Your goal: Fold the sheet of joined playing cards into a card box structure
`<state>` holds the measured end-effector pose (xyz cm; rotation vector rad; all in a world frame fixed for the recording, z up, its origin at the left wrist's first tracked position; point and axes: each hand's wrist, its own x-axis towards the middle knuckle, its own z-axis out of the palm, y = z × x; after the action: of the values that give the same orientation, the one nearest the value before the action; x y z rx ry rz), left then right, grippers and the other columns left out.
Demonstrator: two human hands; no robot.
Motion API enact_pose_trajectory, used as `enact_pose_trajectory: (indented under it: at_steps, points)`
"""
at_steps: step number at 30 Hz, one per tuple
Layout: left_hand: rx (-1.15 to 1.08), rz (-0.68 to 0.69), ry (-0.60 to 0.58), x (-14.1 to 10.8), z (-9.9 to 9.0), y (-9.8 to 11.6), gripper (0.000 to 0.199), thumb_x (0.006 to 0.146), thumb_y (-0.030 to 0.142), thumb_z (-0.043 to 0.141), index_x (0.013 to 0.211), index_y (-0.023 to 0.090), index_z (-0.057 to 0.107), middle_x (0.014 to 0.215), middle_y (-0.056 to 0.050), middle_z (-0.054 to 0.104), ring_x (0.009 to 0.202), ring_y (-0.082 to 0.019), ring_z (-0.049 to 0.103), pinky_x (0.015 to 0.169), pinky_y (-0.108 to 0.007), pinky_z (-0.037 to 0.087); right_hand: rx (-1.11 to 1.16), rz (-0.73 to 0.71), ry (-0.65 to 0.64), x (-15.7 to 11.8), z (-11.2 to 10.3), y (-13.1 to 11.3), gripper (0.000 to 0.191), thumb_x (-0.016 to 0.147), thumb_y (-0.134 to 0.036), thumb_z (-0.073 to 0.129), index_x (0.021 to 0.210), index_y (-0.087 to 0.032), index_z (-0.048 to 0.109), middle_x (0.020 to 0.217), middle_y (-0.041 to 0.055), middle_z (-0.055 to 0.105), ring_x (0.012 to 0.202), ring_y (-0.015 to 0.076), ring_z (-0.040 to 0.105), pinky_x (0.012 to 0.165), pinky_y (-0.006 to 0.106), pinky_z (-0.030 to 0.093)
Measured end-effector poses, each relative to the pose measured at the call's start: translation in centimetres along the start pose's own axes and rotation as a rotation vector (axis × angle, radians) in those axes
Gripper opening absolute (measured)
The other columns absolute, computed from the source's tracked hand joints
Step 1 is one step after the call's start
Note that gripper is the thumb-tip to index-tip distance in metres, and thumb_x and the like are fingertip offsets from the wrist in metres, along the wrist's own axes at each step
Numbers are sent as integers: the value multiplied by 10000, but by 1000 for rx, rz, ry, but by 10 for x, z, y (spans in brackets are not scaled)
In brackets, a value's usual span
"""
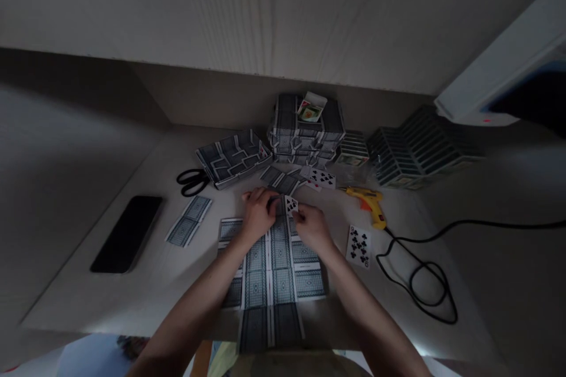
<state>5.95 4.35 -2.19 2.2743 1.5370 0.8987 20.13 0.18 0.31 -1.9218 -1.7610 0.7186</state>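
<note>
A cross-shaped panel of joined playing cards (270, 283), mostly patterned backs up, lies on the table in front of me. My left hand (259, 215) is at its far edge, fingers bent and thumb close to the forefinger on the cards. My right hand (312, 227) pinches the corner of a face-up club card (290, 204) at the same edge. Part of that card is covered by the fingers. Just beyond my hands are loose face-down cards (283, 179) and a face-up club card (323, 178).
Behind stand an open card-built tray (234, 159), a card-built box (305, 129) with a small card carton (312, 107), and stacked card packs (415, 150). Scissors (193, 181) and a phone (127, 234) lie left. A yellow glue gun (369, 201), its looping cord (424, 268) and a nine of clubs (358, 246) lie right.
</note>
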Motion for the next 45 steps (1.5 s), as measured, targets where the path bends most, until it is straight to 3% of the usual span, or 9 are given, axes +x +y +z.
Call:
enact_pose_trajectory:
  at_steps: [6, 12, 15, 18, 22, 27, 29, 35, 45]
  points:
    - [-45, -10, -1, 0, 1, 0, 122, 801, 201, 490, 843, 212, 604, 841, -20, 622, 893, -193, 526, 786, -359, 309, -102, 7, 0, -12, 8, -23, 232, 745, -133, 411, 876, -168, 599, 723, 65, 661, 633, 149, 583, 531, 217, 316]
    - [-82, -2, -44, 0, -3, -3, 232, 864, 275, 389, 843, 209, 610, 833, -26, 628, 878, -188, 523, 773, -353, 318, -110, 118, -122, -19, 19, -46, 464, 720, -104, 423, 1183, -64, 424, 849, 150, 655, 792, 235, 624, 649, 277, 424]
    - [-109, 20, -67, 0, -7, -2, 254, 858, 352, 397, 869, 210, 607, 857, -29, 627, 891, -188, 522, 787, -356, 316, 12, 56, -128, -28, 34, -56, 647, 654, -67, 461, 1269, 32, 288, 1191, 255, 483, 1104, 274, 489, 845, 314, 409]
    - [-92, 9, -64, 0, -7, -1, 240, 801, 408, 486, 870, 212, 606, 866, -29, 626, 910, -195, 523, 797, -357, 316, 153, 46, -82, -36, 41, -55, 674, 638, -48, 436, 1292, -4, 276, 1317, 232, 355, 1195, 271, 395, 923, 346, 374]
    - [-50, -11, -34, 1, -3, -1, 188, 793, 361, 509, 877, 219, 601, 875, -26, 629, 920, -195, 526, 809, -363, 307, 277, 29, -177, -26, 21, -28, 399, 722, -95, 402, 1089, -155, 548, 1016, 89, 618, 791, 164, 622, 684, 252, 475]
    - [-69, 3, -20, 0, -1, -1, 154, 796, 319, 507, 859, 212, 598, 867, -24, 628, 914, -190, 531, 798, -351, 319, 481, 103, -97, 18, -4, 11, 249, 699, -254, 527, 917, -166, 609, 822, 27, 650, 402, 80, 505, 379, 200, 384]
    - [-71, 6, -21, 0, -1, 0, 154, 797, 320, 506, 857, 211, 597, 868, -25, 628, 908, -189, 533, 799, -350, 321, 517, 63, -209, 34, -5, 17, 191, 664, -302, 570, 776, -156, 624, 638, -17, 614, 326, 63, 429, 327, 191, 324]
    - [-76, 8, -25, 0, -1, -2, 132, 792, 287, 505, 853, 206, 588, 848, -30, 622, 903, -196, 533, 793, -350, 330, 568, 88, -344, 53, 3, 20, 222, 557, -359, 653, 583, -158, 564, 412, -83, 451, 279, 47, 336, 290, 178, 240]
    - [-110, 39, -27, 0, 6, -4, 96, 782, 256, 533, 851, 199, 568, 845, -25, 619, 877, -182, 544, 804, -344, 324, 304, -104, -144, 49, 7, 14, 101, 632, -222, 569, 566, -146, 566, 490, -49, 503, 483, 77, 443, 469, 182, 283]
